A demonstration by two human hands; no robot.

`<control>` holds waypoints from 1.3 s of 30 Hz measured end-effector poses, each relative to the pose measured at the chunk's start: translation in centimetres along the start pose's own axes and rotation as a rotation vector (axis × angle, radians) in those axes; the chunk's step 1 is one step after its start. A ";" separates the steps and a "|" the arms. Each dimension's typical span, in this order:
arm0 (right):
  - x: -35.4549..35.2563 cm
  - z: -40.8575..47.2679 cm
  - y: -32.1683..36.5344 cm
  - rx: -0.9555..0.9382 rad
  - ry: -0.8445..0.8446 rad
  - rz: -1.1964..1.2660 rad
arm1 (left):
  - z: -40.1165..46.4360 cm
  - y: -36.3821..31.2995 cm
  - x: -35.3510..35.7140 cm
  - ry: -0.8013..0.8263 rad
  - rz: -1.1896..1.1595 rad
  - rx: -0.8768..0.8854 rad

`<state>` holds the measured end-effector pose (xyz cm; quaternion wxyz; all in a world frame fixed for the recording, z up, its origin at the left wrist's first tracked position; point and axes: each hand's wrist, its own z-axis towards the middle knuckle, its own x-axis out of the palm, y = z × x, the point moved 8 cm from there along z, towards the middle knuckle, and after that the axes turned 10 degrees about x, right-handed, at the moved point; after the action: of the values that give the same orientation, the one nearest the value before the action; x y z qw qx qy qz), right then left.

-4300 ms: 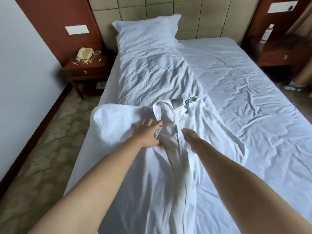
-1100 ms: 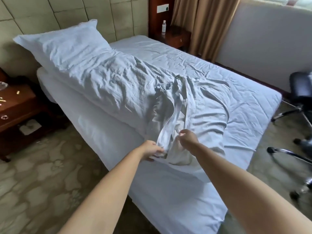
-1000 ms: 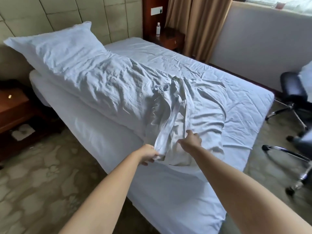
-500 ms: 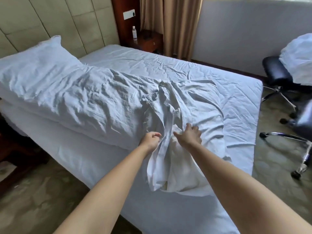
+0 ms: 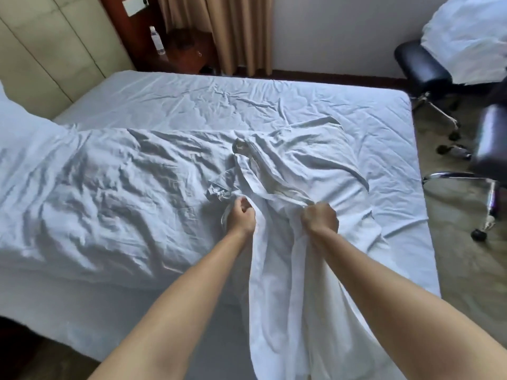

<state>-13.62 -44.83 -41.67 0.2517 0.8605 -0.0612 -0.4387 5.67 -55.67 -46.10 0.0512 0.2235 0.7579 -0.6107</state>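
A white duvet cover (image 5: 115,193) lies crumpled along the near side of the bed (image 5: 247,105), its open end bunched at the middle. My left hand (image 5: 241,215) grips one edge of that opening in a fist. My right hand (image 5: 319,218) grips the other edge, about a hand's width to the right. Between and below my hands the loose cloth (image 5: 288,311) hangs down over the bed's near edge towards me. The cover's far end reaches a pillow (image 5: 16,124) at the left.
Two black swivel chairs (image 5: 428,69) with chrome legs stand on the carpet right of the bed, one carrying a white bundle (image 5: 466,37). A wooden nightstand (image 5: 186,50) with a water bottle (image 5: 157,39) and beige curtains (image 5: 236,31) lie beyond the bed. The padded headboard (image 5: 55,50) is at the left.
I have walked round from the foot towards the bed's side, so the view has swung right. Both hands have closed into fists on the cover's opening and spread apart, lifting cloth towards me.
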 end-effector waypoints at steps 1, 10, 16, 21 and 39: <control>-0.6 -0.4 1.3 -0.002 0.001 0.047 | 0.8 -0.8 -0.4 -0.009 -0.021 -0.001; 11.4 -5.5 3.2 -0.048 0.333 -0.304 | 7.3 3.4 -2.2 0.207 -0.156 -0.324; 9.9 -2.5 6.2 0.008 0.121 -0.378 | 10.0 1.9 -5.5 0.143 0.060 -0.219; 15.7 -2.8 4.5 0.014 0.227 -0.653 | 16.2 13.8 -0.6 0.219 -0.131 -0.610; 10.3 2.7 3.9 0.118 -0.181 -0.034 | 10.9 11.3 -0.7 0.312 -0.250 -0.698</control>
<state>-9.03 -52.63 -48.52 0.1868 0.8316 -0.0948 -0.5144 8.67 -64.41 -58.77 -0.0664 0.1887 0.9399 -0.2766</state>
